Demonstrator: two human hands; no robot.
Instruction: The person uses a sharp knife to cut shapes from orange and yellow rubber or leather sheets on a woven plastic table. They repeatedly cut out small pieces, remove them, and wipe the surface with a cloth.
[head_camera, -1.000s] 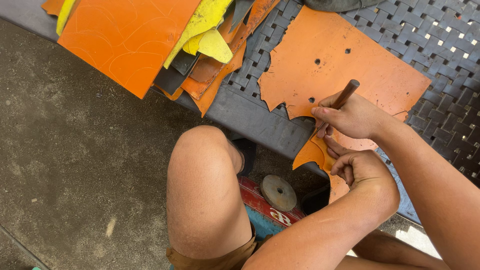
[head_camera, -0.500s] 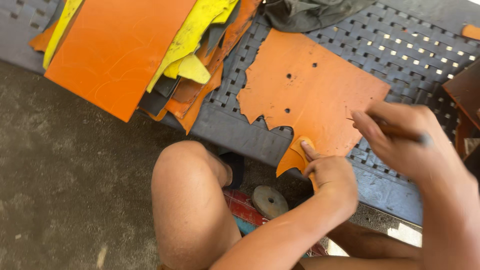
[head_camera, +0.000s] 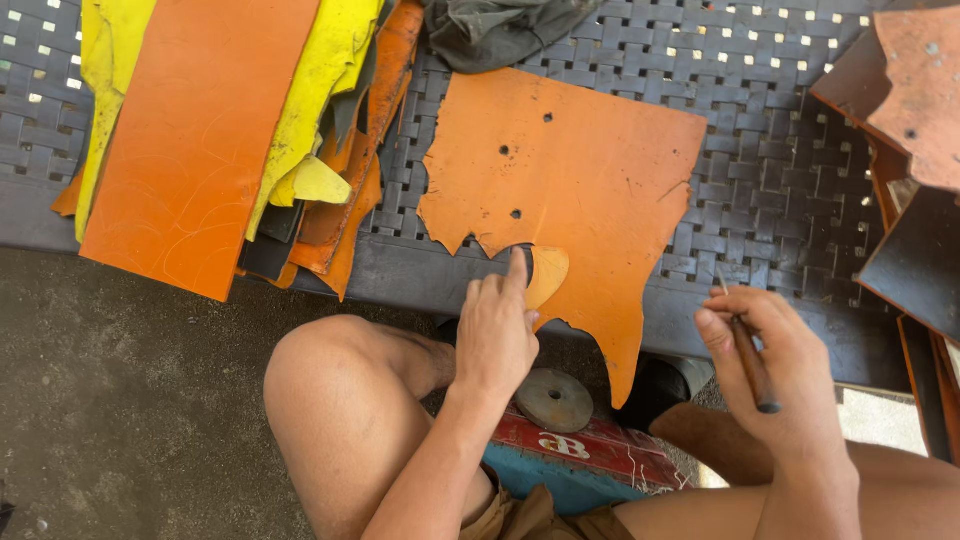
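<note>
A large orange sheet (head_camera: 590, 170) with ragged lower edges and a few punched holes lies flat on a dark woven bench (head_camera: 780, 190). At its lower edge, my left hand (head_camera: 495, 335) pinches a small rounded orange cut piece (head_camera: 547, 272), index finger pointing up along it. My right hand (head_camera: 775, 365) is off the sheet to the right, over the bench's front edge, gripping a thin brown-handled tool (head_camera: 750, 365) with its metal tip pointing up. My bare knees are below the bench.
A stack of orange and yellow sheets (head_camera: 200, 130) lies on the bench at left. Dark brown and rust sheets (head_camera: 900, 120) are piled at right. A dark cloth (head_camera: 500, 25) sits at the top. A metal disc (head_camera: 553, 398) rests on a red and blue box (head_camera: 590, 455) between my legs.
My right hand has pulled the tool off the sheet, out to the right. My left hand has moved up to the small cut piece. The view has shifted.
</note>
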